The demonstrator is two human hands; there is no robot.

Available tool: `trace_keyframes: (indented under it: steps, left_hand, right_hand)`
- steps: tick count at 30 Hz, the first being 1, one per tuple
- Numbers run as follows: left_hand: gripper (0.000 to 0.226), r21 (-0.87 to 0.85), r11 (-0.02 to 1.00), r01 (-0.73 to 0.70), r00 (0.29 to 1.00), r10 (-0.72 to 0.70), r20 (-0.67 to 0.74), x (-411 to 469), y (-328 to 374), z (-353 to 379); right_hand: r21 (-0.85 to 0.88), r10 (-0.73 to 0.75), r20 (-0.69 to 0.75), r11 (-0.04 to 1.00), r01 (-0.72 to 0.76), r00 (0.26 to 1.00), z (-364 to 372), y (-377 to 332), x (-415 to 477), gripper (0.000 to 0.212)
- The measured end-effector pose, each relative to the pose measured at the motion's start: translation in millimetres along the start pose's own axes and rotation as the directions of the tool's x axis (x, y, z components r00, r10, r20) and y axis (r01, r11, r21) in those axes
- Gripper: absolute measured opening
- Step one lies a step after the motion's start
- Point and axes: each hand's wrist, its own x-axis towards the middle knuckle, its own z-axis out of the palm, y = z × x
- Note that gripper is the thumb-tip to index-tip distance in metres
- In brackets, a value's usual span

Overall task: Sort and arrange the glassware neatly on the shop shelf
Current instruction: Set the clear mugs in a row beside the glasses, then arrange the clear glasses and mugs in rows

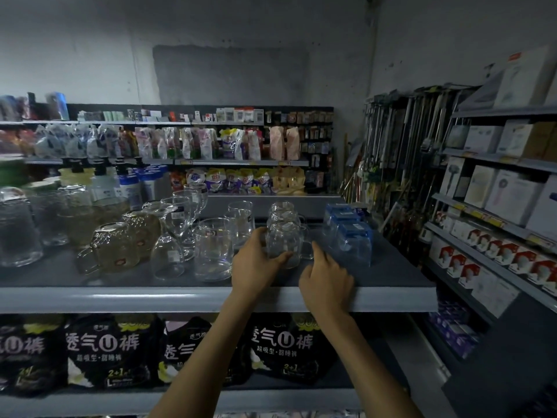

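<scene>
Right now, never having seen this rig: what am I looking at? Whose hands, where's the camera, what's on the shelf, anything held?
There is no machine here: a person works with two bare hands. The single picture comes from a camera worn on their head, looking forward and down. The grey shelf carries glassware: amber patterned mugs at the left, stemmed glasses, a wide clear tumbler, a row of clear mugs, and blue-labelled glasses at the right. The left hand holds the front clear mug, its fingers curled round it. The right hand holds nothing; its index finger points at that mug's handle, and I cannot tell whether it touches.
</scene>
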Motion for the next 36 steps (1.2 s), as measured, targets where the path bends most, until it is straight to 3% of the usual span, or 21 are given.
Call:
trace_keyframes:
  steps: [6,9,14,19,22,25,29,36]
  left_hand:
    - [0.08,0.0,1.0,0.009,1.0,-0.009,0.001,-4,7,-3]
    - [0.075,0.095,0.995,-0.028,1.0,0.028,-0.007,-17,19,-13]
    - [0.053,0.209,0.97,-0.125,0.979,0.155,-0.134,-56,26,-44]
    - [0.046,0.276,0.953,-0.123,0.909,0.22,-0.355,-74,-6,-84]
    - [0.064,0.256,0.966,-0.035,0.914,0.135,-0.382,-61,-28,-91]
    - [0.077,0.242,0.97,-0.021,0.959,0.087,-0.268,-49,-45,-88]
    - [0.063,0.138,0.989,-0.056,0.98,0.081,-0.179,-40,-57,-89]
    - [0.05,0.111,0.986,-0.122,0.984,0.135,-0.115,-30,-68,-99]
  right_hand:
    - [0.057,0.004,-0.026,0.998,-0.003,1.0,3,3,2,0.058]
    - [0.13,-0.011,-0.091,0.991,0.023,0.996,8,7,0,0.055]
    - [0.429,-0.031,-0.261,0.892,0.144,0.965,18,13,-1,0.045]
    - [0.473,-0.174,-0.394,0.804,0.362,0.902,9,-22,-12,0.039]
    - [0.54,-0.25,-0.326,0.742,0.397,0.912,4,-59,-7,0.034]
    - [0.573,-0.324,-0.117,0.75,0.33,0.939,9,-89,13,0.036]
    - [0.487,-0.375,0.088,0.824,0.289,0.923,26,-106,45,0.041]
    - [0.267,-0.37,0.113,0.905,0.33,0.922,30,-121,98,0.037]
